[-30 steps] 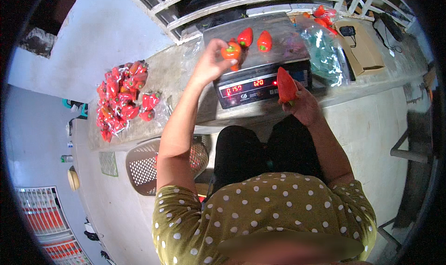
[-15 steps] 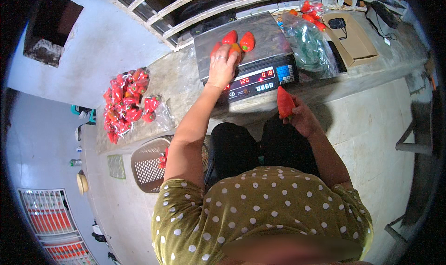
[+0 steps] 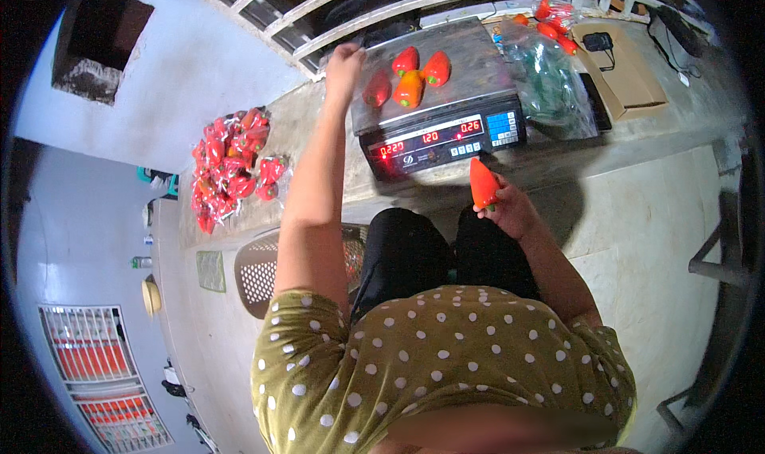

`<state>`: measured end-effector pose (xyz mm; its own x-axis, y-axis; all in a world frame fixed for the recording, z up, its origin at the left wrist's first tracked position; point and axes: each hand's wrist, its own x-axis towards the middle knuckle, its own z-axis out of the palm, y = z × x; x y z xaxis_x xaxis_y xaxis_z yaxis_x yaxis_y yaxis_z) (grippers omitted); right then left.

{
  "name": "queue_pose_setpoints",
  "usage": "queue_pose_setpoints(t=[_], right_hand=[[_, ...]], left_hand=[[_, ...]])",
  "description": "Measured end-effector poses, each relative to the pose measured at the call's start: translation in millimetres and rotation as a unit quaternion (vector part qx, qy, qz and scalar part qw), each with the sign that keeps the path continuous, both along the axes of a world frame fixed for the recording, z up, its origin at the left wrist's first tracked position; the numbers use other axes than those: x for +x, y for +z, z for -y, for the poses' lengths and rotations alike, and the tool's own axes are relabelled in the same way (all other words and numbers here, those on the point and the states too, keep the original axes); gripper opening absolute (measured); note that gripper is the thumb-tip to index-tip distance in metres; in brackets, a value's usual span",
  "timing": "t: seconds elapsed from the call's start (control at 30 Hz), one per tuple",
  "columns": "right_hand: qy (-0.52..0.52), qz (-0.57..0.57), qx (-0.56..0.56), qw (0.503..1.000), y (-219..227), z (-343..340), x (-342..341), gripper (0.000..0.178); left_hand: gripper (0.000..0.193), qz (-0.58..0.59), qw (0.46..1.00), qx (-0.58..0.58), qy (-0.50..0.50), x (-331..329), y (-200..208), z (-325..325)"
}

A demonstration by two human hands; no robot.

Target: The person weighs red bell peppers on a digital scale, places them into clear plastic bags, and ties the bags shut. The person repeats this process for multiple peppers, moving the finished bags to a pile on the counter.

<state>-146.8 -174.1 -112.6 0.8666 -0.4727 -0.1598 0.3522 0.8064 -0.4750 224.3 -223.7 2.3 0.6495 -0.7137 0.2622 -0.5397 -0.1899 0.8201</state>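
Note:
Between the fingers of my right hand [image 3: 512, 210] is a red bell pepper [image 3: 483, 185], its tip pointing up and its green stem end down. It hangs just in front of the digital scale [image 3: 430, 139]. My left hand [image 3: 346, 62] is raised beside the scale's far left corner, and motion smears its fingers. On the metal plate lie an orange bell pepper [image 3: 409, 89] and red bell peppers [image 3: 437, 69] close by it. One red pepper [image 3: 377, 88], nearest my left hand, looks blurred. Red digits glow on the scale's display.
Bagged red peppers [image 3: 227, 163] lie on the counter at left. Right of the scale are a clear plastic bag [image 3: 550, 88], more red peppers [image 3: 558, 36] and an open cardboard box [image 3: 637, 84] with a black adapter. A beige plastic basket [image 3: 256, 279] stands below the counter; white bars [image 3: 430, 8] run behind.
My left hand has let go of the peppers on the scale and moved up and left off the plate. The displayed digits have changed. My right hand still holds its pepper.

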Motion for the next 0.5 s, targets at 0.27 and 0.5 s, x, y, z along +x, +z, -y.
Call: queue_pose_setpoints(t=[0.27,0.5], right_hand=[[0.014,0.039,0.058,0.997,-16,11,-1,0.053],[-0.007,0.036,0.101,0.994,-17,12,-2,0.054]], left_hand=[[0.074,0.176,0.872,0.418,-0.182,18,-42,104],[0.031,-0.017,0.939,0.242,-0.242,-4,-3,77]])
